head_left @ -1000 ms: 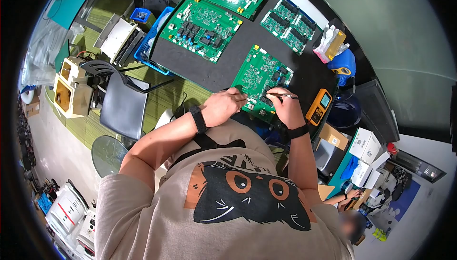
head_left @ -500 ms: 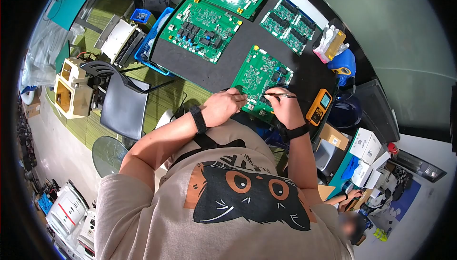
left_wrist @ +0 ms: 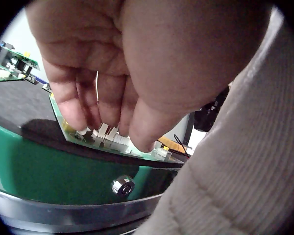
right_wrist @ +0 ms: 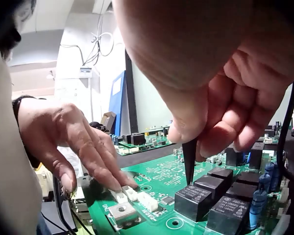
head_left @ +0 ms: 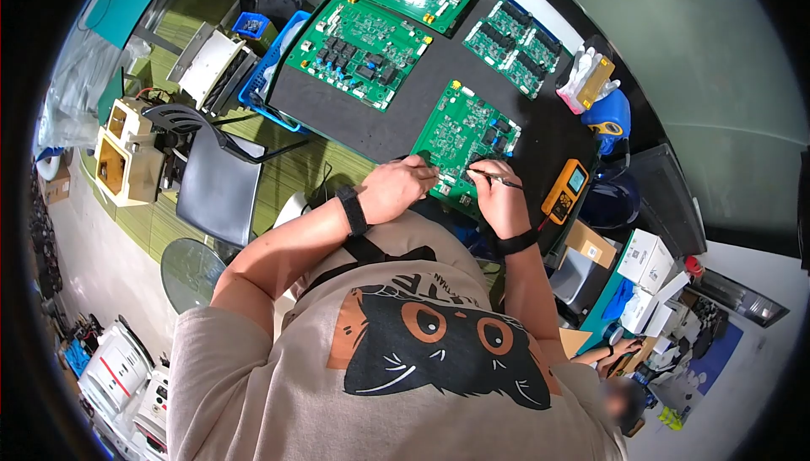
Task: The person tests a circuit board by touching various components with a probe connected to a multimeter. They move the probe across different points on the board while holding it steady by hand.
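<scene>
A green circuit board (head_left: 447, 140) lies near the front edge of the black-topped table. My left hand (head_left: 399, 187) rests its fingertips on white connectors (left_wrist: 110, 138) along the board's near edge; its thumb stands apart from the fingers in the right wrist view. Between thumb and fingers, my right hand (head_left: 504, 206) pinches slim black tweezers (right_wrist: 188, 161), tip pointing down. That tip meets the top edge of a black relay (right_wrist: 192, 201) in the right wrist view. More black relays and blue cylindrical parts (right_wrist: 258, 208) stand beside it.
Two larger green boards (head_left: 359, 52) lie at the table's back left, a panel of smaller boards (head_left: 512, 46) at the back. To the right are an orange meter (head_left: 565, 189), a blue soldering station (head_left: 607, 119) and white gloves (head_left: 582, 80). A black cable (right_wrist: 288, 122) hangs beside my right hand.
My right hand has shifted slightly, and the rear end of the tweezers has swung down toward me. My left hand stays in place on the board.
</scene>
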Motion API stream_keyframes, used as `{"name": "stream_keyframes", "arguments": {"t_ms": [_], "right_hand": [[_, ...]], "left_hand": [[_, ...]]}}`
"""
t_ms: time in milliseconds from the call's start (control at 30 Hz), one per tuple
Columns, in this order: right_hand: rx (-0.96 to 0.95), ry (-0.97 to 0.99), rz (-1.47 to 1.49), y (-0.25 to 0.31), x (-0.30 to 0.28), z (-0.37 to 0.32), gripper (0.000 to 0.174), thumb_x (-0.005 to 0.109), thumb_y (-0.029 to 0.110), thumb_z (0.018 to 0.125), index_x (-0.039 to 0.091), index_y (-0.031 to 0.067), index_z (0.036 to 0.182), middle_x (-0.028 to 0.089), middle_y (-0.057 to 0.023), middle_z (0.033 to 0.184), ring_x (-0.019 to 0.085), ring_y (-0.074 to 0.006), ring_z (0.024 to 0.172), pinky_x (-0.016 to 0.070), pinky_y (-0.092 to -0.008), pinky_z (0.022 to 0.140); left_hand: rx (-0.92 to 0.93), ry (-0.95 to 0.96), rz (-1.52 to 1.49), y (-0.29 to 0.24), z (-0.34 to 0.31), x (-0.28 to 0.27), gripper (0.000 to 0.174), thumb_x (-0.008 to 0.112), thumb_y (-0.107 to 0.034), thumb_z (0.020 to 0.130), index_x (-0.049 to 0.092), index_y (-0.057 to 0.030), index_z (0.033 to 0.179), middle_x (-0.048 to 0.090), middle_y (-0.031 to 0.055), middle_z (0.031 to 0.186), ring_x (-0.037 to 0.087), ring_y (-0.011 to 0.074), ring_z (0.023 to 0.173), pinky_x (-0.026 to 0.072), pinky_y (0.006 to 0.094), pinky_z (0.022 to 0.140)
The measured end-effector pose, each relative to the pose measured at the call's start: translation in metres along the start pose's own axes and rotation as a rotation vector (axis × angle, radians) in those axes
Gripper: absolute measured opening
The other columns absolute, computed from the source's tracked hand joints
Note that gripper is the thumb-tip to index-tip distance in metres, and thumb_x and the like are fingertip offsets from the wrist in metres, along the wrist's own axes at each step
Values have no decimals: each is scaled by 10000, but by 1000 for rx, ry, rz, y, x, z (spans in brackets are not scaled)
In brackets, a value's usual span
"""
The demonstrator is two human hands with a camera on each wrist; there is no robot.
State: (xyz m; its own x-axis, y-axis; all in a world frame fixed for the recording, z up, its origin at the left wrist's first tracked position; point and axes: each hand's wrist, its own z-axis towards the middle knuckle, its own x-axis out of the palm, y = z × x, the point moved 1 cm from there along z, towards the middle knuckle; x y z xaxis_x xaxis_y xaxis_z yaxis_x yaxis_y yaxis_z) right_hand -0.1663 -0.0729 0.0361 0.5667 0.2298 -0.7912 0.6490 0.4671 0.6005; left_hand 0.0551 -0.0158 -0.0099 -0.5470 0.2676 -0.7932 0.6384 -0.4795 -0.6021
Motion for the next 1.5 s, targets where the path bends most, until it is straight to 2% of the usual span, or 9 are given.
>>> {"name": "stream_keyframes", "arguments": {"t_ms": [267,467,600,767,1067,1200,1367,1500], "right_hand": [[55,-55,28,-2,5,-7,70,669,75,889,687,24,934,704,-145,950,656,-344,916,530,-424,826],[173,-41,61,-4,3,-5,79,695,89,888,695,30,940,708,-149,941,672,-337,900,538,-406,810],[175,-41,76,-4,3,-4,73,690,84,888,696,30,936,705,-149,939,667,-339,902,535,-408,814],[57,-49,9,-1,6,-5,60,653,67,894,685,27,926,700,-140,937,652,-344,905,525,-422,825],[-40,-2,-34,-3,5,4,53,651,62,891,686,26,907,702,-131,929,658,-336,895,527,-427,819],[-23,-7,-11,-4,5,3,51,657,61,888,691,26,902,704,-130,924,659,-338,890,528,-425,815],[94,-22,31,-2,4,-1,50,671,66,890,685,25,916,702,-142,928,658,-346,895,530,-420,807],[60,-63,38,1,5,-5,59,679,74,891,684,27,926,700,-148,931,658,-347,899,530,-422,808]], "left_hand": [[-7,-6,52,0,0,3,441,714,-175,810,675,-64,1235,649,28,1322,566,232,1170,499,341,998],[21,-9,83,1,0,2,423,704,-194,820,680,-67,1223,650,19,1319,568,224,1168,506,332,990],[12,-7,69,0,0,1,423,701,-193,821,679,-69,1225,651,19,1317,569,226,1169,510,334,983],[17,-11,69,1,0,2,424,699,-194,824,676,-67,1228,651,23,1315,570,231,1168,511,339,980],[21,-11,66,1,1,2,418,697,-192,826,678,-64,1223,655,25,1307,571,236,1166,511,344,978],[14,-5,49,0,1,0,416,697,-194,827,680,-65,1223,656,27,1307,570,237,1174,507,343,985],[24,-14,55,1,-1,2,415,696,-195,829,679,-53,1219,655,41,1308,568,239,1182,496,343,1002],[21,-12,56,1,-1,3,426,699,-194,826,673,-43,1224,654,50,1306,566,241,1183,492,343,1005]]}}
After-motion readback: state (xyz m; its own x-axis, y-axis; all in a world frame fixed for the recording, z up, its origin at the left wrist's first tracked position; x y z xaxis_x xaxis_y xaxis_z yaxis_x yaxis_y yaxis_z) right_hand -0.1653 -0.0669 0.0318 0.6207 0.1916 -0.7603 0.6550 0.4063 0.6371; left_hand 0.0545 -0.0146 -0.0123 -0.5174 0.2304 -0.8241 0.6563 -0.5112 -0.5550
